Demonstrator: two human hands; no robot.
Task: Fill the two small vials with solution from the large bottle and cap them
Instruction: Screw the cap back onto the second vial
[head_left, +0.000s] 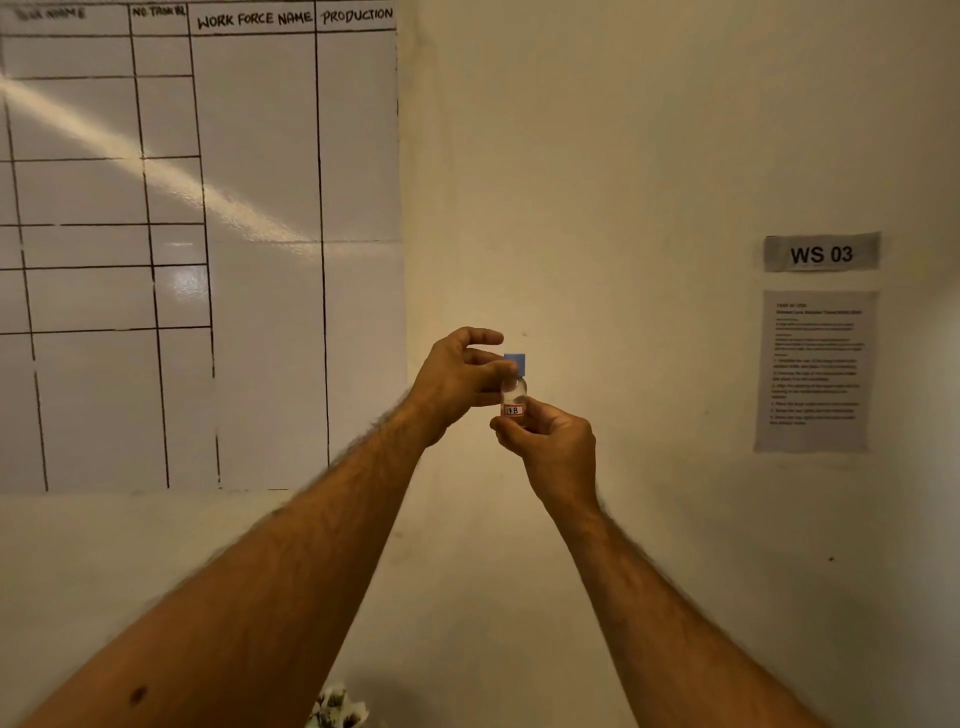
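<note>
Head view, the only one. You hold one vial up at chest height in front of the wall, well above whatever sits below. Your right hand pinches the vial's lower body from underneath, fingers curled round the glass by the red-edged label reading something like "B". Your left hand comes in from the left, thumb and fingertips closed on the blue cap at the vial's top. So both grips are clamped: right on the vial, left on the cap. The vial stands roughly upright. Liquid level inside is too small and blurred to tell.

Likely step: screwing the cap on, though loosening it can't be ruled out from this frame.

The large bottle, the second vial and the desk are out of frame. Only a pale, patterned scrap shows at the bottom edge; can't tell what it is.

Risks from here:
- Cap cross-threads if you twist while it sits crooked; it would then leak.
- Thin pinch on smooth glass: twisting torque could spin or slip the vial out of your right fingers, and it's held high with nothing seen under it.
- Tilting while the cap is loose would spill solution.

Whiteboard at left, "WS 03" sign and instruction sheet at right.
</note>
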